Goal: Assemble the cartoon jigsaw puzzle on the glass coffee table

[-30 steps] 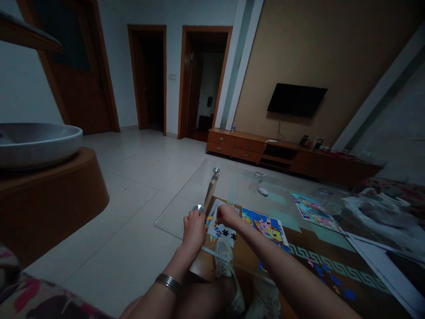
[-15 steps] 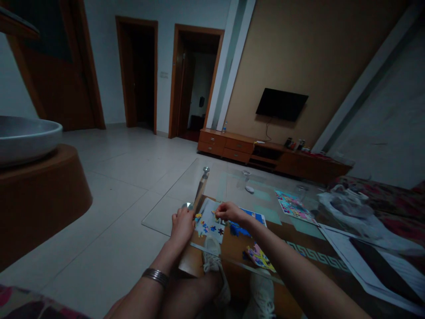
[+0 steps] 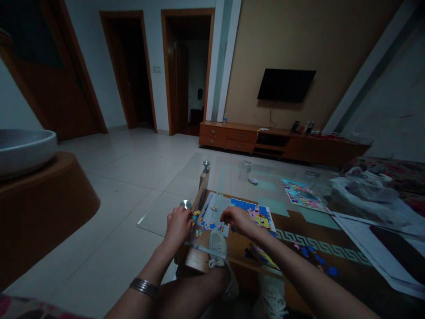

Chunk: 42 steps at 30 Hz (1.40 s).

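Note:
I sit at the corner of a glass coffee table (image 3: 159, 217). A white puzzle board (image 3: 215, 212) lies on it with several small coloured jigsaw pieces (image 3: 203, 225) along its near edge. My left hand (image 3: 177, 224) rests curled at the board's left edge; what it holds, if anything, is hidden. My right hand (image 3: 236, 218) hovers with fingers pinched over the board's right side, next to a colourful cartoon picture sheet (image 3: 256, 213). A silver bracelet (image 3: 144, 286) is on my left wrist.
A second puzzle picture (image 3: 301, 194), a small glass (image 3: 246, 169), a white plastic bag (image 3: 368, 191) and papers (image 3: 381, 257) lie farther along the table. My white sneakers (image 3: 222, 261) show under the glass. A wooden stand with a grey basin (image 3: 26, 148) is left; TV cabinet (image 3: 265, 141) behind.
The view swung and dipped slightly. My right hand pulled back from the middle of the board toward its right near edge. My left hand stayed at the board's left edge.

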{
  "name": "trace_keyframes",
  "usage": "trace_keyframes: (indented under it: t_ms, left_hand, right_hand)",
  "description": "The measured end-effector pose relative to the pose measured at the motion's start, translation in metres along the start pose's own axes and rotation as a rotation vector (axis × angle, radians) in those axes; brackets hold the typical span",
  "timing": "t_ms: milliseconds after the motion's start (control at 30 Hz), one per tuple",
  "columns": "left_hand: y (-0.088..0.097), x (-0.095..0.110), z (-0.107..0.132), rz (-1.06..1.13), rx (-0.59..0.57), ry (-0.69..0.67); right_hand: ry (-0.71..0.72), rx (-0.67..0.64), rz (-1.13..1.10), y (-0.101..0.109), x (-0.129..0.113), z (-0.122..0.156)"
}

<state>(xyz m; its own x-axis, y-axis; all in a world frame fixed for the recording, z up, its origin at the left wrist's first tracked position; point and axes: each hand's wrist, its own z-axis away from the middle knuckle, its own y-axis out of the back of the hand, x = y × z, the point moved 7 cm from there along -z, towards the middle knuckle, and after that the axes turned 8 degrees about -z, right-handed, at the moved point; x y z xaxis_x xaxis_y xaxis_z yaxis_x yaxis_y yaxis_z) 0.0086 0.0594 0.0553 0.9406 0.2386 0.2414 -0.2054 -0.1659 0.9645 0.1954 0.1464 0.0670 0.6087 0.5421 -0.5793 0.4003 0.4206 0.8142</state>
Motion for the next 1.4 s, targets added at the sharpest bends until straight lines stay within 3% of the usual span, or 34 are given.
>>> trace_keyframes:
  t_ms: [300, 567, 667, 833, 1033, 1200, 1400]
  left_hand:
    - [0.001, 0.002, 0.001, 0.019, 0.016, -0.016]
    - [-0.002, 0.003, 0.000, 0.050, 0.037, -0.044]
    - [-0.001, 0.016, 0.002, 0.064, 0.057, -0.090]
    - [0.000, 0.057, -0.002, 0.081, 0.047, -0.224]
    - [-0.002, 0.100, -0.014, 0.059, -0.044, -0.384]
    - [-0.013, 0.109, -0.019, 0.014, -0.125, -0.452]
    - [-0.026, 0.107, -0.033, 0.009, -0.168, -0.415]
  right_hand:
    - [0.126, 0.013, 0.161, -0.007, -0.025, -0.005]
    - [0.046, 0.143, 0.190, 0.033, -0.014, 0.014]
    - [0.028, 0.196, 0.177, 0.058, -0.014, 0.032]
    - [0.083, 0.331, 0.072, 0.093, -0.026, 0.075]
    - [0.048, 0.363, -0.012, 0.086, -0.018, 0.120]
    - [-0.040, 0.339, 0.023, 0.089, -0.004, 0.133]
    - [-0.072, 0.336, 0.016, 0.099, -0.002, 0.138]
